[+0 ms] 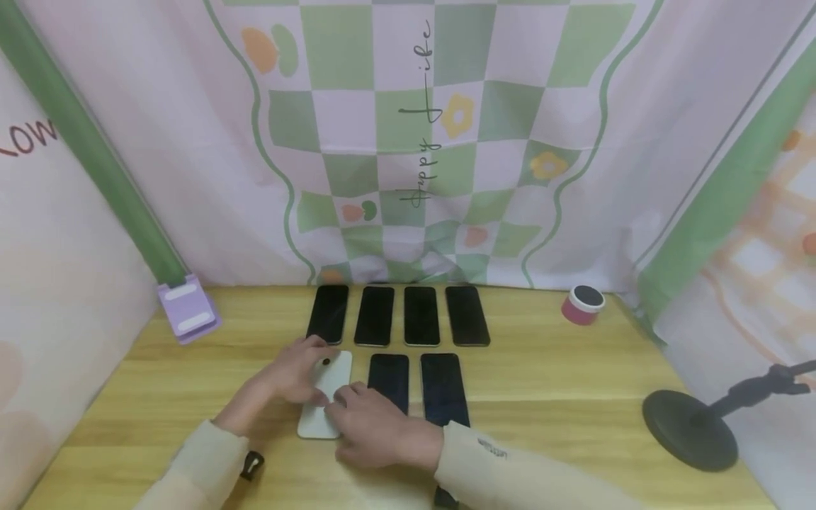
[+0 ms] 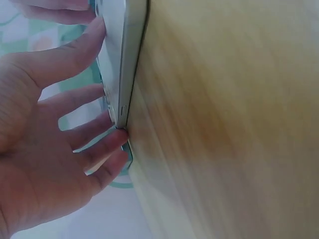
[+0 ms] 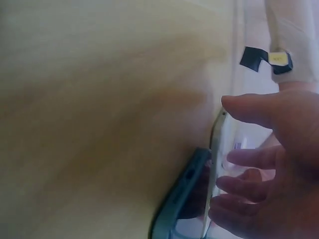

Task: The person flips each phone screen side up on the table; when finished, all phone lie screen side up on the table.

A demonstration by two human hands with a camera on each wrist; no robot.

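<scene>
A white phone (image 1: 333, 418) lies flat on the table with a round black dot near its far end. My left hand (image 1: 296, 372) touches its left side and far end. In the left wrist view the thumb rests on the phone's face, and the spread fingers (image 2: 102, 145) reach its end edge. My right hand (image 1: 370, 425) touches the near right part, its thumb by the near end in the right wrist view and its fingertips (image 3: 227, 184) against the phone. Two dark phones, a left one (image 1: 390, 379) and a right one (image 1: 444, 386), lie to the right, partly behind my right arm.
Several dark phones (image 1: 375, 316) form a row at the back. A purple object (image 1: 189, 309) stands far left, a pink-and-white round tub (image 1: 583, 305) back right. A black round-based stand (image 1: 690, 430) is at right. Another dark object (image 1: 445, 499) shows below my right sleeve.
</scene>
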